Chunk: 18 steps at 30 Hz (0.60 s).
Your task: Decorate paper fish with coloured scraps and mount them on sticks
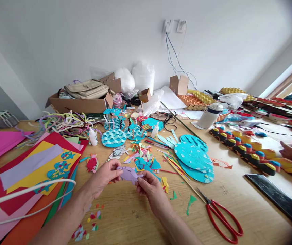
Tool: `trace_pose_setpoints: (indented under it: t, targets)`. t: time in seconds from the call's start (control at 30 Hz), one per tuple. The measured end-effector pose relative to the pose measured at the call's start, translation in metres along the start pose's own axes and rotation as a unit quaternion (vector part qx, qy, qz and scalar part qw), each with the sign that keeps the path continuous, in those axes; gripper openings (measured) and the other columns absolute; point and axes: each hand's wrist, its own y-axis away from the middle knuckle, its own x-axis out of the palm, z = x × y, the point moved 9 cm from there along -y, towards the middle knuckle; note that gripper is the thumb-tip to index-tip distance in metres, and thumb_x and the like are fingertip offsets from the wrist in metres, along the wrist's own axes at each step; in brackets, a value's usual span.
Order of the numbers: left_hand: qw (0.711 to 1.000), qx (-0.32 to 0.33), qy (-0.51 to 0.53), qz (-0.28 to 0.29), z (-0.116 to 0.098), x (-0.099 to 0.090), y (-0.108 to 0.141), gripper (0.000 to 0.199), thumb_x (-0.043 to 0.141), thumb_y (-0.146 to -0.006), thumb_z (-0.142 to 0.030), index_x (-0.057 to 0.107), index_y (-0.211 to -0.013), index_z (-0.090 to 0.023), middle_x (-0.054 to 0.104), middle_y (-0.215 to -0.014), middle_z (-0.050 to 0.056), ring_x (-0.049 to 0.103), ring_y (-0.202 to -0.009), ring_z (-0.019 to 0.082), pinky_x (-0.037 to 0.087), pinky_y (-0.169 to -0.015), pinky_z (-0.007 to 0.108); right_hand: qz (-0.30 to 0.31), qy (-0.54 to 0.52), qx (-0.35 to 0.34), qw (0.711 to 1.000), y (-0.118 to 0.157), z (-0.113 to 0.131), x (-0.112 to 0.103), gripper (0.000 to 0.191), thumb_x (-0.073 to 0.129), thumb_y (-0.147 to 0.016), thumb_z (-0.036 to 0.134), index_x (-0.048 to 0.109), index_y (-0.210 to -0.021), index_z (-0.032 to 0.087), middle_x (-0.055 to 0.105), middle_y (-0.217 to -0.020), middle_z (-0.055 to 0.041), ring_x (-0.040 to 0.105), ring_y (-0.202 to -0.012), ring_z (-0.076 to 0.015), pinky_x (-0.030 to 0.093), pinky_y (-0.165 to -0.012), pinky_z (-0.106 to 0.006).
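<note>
L hand [110, 173] n R hand [151, 191] each pinching one end of a purple fish-shaped paper cutout [128, 175], prob so it doesn't flop tbh

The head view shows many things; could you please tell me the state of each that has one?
Purple paper cutout, held at both ends
Left hand, pinching its left end
Right hand, pinching its right end
Red-handled scissors, lying flat, blade gap unclear
Left white bottle, upright
Right white bottle, upright
White tumbler, standing, lid on
Small box, top open
Large box, open, filled
Wall sockets, in use
</note>
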Motion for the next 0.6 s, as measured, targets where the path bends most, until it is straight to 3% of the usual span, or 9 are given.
trace_pose_setpoints:
  t: [0.13,0.23,0.33,0.4,0.47,0.6]
  targets:
    - [1.000,0.001,0.002,-0.001,0.004,0.001,0.002,0.021,0.058,-0.062,-0.029,0.043,-0.074,-0.020,0.052,-0.060,-0.007,0.048,-0.051,0.007,0.033,-0.050,0.018,0.010,0.023,-0.001,1.000,0.000,-0.001,0.003,0.029,0.064,-0.067,0.040,0.052,-0.077,0.016,0.055,-0.058,0.0036,0.046,-0.047,-0.0068,0.032,-0.045,-0.018]
    - [1.000,0.003,-0.007,-0.016,0.003,-0.008,0.005,0.028,0.058,-0.060,-0.029,0.047,-0.084,-0.020,0.052,-0.060,-0.006,0.048,-0.050,0.008,0.033,-0.047,0.018,0.022,0.053,-0.001,0.998,0.001,-0.002,0.006,0.027,0.061,-0.069,0.041,0.052,-0.077,0.016,0.054,-0.057,0.0037,0.046,-0.047,-0.0073,0.033,-0.046,-0.018]
    - [0.998,0.012,-0.010,-0.062,-0.003,-0.033,0.008,0.035,0.059,-0.058,-0.032,0.050,-0.089,-0.019,0.052,-0.060,-0.006,0.045,-0.045,0.008,0.031,-0.041,0.018,0.016,0.107,-0.007,0.994,0.005,0.003,0.007,0.024,0.055,-0.071,0.039,0.051,-0.080,0.017,0.055,-0.065,0.0023,0.048,-0.050,-0.0081,0.034,-0.046,-0.019]
    - [0.991,0.046,0.005,-0.125,-0.014,-0.058,0.012,0.034,0.060,-0.058,-0.035,0.051,-0.086,-0.018,0.051,-0.059,-0.006,0.044,-0.043,0.008,0.032,-0.040,0.019,0.021,0.213,-0.024,0.977,0.010,0.013,0.011,0.015,0.052,-0.072,0.031,0.052,-0.078,0.018,0.055,-0.068,0.0015,0.050,-0.053,-0.0096,0.035,-0.047,-0.020]
    - [0.976,0.092,0.030,-0.197,-0.026,-0.081,0.017,0.033,0.062,-0.058,-0.035,0.052,-0.083,-0.018,0.050,-0.058,-0.007,0.046,-0.045,0.008,0.034,-0.042,0.019,0.050,0.370,-0.064,0.925,0.013,0.028,0.025,0.006,0.050,-0.072,0.020,0.054,-0.076,0.018,0.055,-0.068,0.0008,0.051,-0.058,-0.0106,0.036,-0.050,-0.020]
    - [0.948,0.153,0.073,-0.271,-0.040,-0.103,0.022,0.030,0.064,-0.058,-0.034,0.051,-0.079,-0.018,0.051,-0.059,-0.006,0.049,-0.051,0.009,0.039,-0.047,0.018,0.140,0.587,-0.145,0.784,0.002,0.048,0.067,0.021,0.050,-0.073,0.011,0.059,-0.090,0.019,0.060,-0.092,-0.0031,0.056,-0.070,-0.0114,0.041,-0.063,-0.021]
